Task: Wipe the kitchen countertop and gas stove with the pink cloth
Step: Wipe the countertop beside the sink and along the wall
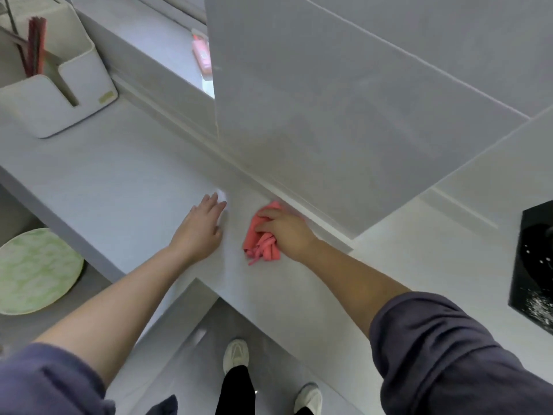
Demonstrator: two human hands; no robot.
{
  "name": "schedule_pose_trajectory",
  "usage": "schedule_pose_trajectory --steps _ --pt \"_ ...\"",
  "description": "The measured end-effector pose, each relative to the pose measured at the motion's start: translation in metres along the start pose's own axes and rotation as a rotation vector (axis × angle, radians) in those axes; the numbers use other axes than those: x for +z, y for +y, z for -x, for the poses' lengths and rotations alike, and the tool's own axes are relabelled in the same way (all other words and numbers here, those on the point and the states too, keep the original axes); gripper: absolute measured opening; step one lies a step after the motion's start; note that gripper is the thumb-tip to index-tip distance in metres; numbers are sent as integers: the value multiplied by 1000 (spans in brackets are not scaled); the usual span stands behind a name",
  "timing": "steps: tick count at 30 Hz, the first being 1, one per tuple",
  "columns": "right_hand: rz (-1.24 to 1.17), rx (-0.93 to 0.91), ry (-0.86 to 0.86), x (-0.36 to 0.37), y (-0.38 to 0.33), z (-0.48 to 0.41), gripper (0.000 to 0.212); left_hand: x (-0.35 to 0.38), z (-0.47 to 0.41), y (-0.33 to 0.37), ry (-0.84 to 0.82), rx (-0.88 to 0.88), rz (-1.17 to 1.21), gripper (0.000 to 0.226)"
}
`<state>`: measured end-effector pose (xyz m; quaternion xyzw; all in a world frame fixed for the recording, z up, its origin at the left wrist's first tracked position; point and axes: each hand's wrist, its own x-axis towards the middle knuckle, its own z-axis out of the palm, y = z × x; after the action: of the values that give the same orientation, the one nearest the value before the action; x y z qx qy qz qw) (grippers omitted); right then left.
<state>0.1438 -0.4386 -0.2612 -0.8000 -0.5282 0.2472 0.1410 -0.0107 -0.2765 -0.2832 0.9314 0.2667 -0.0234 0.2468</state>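
The pink cloth (259, 239) lies bunched on the pale grey countertop (128, 187), close to the back wall in the corner of the counter. My right hand (284, 229) grips it from the right, fingers curled over the cloth and pressing it down. My left hand (201, 227) rests flat on the countertop just left of the cloth, fingers straight and apart from it. The black gas stove (534, 265) shows only as a corner at the right edge, speckled with white crumbs.
A white utensil holder (57, 94) with red chopsticks stands at the back left. A green patterned plate (33, 271) sits on a lower surface at the left. A pink bottle (203, 56) lies on the window ledge. Grey wall tiles rise behind.
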Motion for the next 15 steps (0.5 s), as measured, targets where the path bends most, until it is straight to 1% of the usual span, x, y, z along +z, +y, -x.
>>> schedule_pose_trajectory --steps 2,7,11,15 --pt "107 -53 -8 -2 16 31 28 12 3 23 -10 61 -36 63" --pt "187 -90 -58 -11 54 104 29 42 19 74 -61 101 -61 63" --pt "179 -113 -59 -19 83 157 28 73 38 118 -80 136 -87 64" --pt "185 -138 -59 -32 113 193 28 102 54 156 -83 119 -105 64"
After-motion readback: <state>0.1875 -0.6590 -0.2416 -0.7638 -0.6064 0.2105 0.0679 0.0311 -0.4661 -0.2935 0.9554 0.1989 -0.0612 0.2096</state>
